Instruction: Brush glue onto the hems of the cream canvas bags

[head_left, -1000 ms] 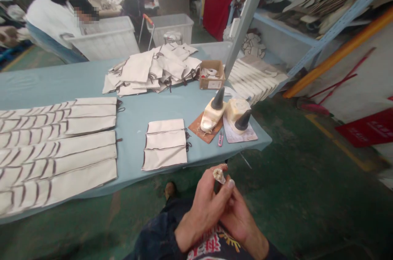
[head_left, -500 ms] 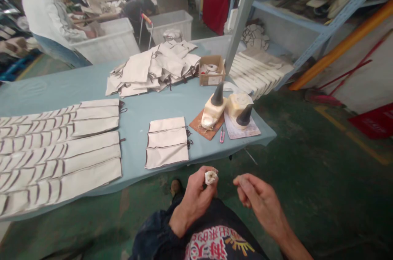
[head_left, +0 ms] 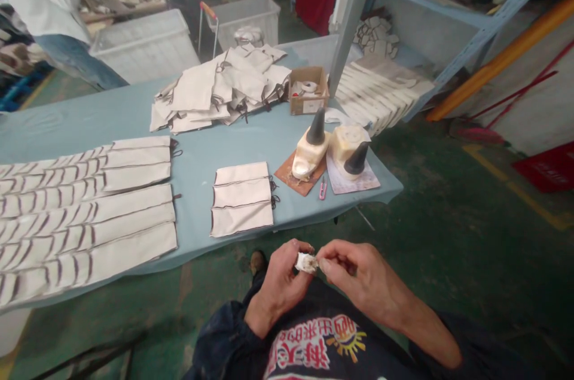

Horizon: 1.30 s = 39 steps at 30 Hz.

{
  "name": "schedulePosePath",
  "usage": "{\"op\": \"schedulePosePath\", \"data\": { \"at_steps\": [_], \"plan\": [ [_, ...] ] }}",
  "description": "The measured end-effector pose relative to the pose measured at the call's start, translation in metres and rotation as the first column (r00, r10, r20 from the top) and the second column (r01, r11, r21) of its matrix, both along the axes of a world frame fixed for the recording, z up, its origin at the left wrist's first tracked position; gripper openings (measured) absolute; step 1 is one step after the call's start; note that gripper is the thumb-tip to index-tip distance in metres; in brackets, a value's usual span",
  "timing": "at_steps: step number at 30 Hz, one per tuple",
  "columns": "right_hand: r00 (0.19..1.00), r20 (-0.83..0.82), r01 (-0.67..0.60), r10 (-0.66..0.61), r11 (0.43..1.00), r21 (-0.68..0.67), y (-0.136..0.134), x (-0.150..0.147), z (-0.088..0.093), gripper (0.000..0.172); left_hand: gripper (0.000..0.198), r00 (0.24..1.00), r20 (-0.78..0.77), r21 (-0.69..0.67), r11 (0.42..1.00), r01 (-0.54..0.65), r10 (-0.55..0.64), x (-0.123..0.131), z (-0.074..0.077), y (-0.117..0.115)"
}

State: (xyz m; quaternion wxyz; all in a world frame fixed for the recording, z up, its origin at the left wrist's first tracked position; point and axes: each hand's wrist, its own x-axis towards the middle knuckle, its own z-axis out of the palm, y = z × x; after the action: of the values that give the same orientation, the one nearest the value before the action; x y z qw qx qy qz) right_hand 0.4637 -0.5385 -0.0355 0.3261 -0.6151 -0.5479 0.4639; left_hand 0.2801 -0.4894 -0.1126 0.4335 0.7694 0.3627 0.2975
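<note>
Above my apron, my left hand [head_left: 282, 281] is closed around a small white crumpled piece [head_left: 307, 263] with brownish bits on its end. The thumb and fingers of my right hand [head_left: 359, 272] are pinched together at the right edge of that piece; anything between those fingertips is too small to make out. On the table beyond lie three off-white fabric pieces [head_left: 242, 194] with dark edging and ties. To their right are small pink thread snips [head_left: 323, 188] and two cream, glue-crusted containers with black cones, the left one [head_left: 309, 152] on a brown board and the right one [head_left: 350, 143] on a pale board.
Overlapping rows of off-white fabric pieces [head_left: 134, 218] cover the table's left side. A loose fabric heap [head_left: 224, 87] and a cardboard box [head_left: 308, 90] sit farther back. A metal post [head_left: 354, 21] rises behind the box. Another person [head_left: 49, 3] stands by white bins.
My right hand has moved left, bringing its pinched fingertips to the white piece in my left hand. The view has tilted slightly downward. The other person has shifted left and more upright.
</note>
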Motion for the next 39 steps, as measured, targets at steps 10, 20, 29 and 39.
{"op": "schedulePosePath", "data": {
  "at_steps": [10, 20, 29, 39],
  "plan": [
    [0.998, 0.059, 0.002, 0.004, 0.995, -0.101, 0.002, 0.003, -0.001, 0.026, 0.012, 0.997, -0.075, 0.093, 0.996, -0.001, 0.008, 0.000, -0.012, -0.001],
    [0.995, 0.096, 0.012, 0.000, 0.992, -0.123, 0.001, 0.004, -0.013, 0.018, 0.022, 0.985, -0.165, 0.192, 0.981, -0.008, 0.040, -0.002, -0.018, -0.002],
    [0.979, 0.201, -0.009, 0.038, 0.990, -0.142, 0.000, 0.004, -0.025, 0.014, 0.021, 0.954, -0.299, 0.240, 0.969, 0.057, 0.018, -0.007, -0.020, -0.002],
    [0.779, 0.624, -0.149, 0.060, 0.985, 0.091, -0.011, 0.010, -0.041, 0.016, 0.011, 0.842, -0.539, 0.221, 0.958, 0.185, -0.039, -0.020, -0.025, -0.010]
  ]
}}
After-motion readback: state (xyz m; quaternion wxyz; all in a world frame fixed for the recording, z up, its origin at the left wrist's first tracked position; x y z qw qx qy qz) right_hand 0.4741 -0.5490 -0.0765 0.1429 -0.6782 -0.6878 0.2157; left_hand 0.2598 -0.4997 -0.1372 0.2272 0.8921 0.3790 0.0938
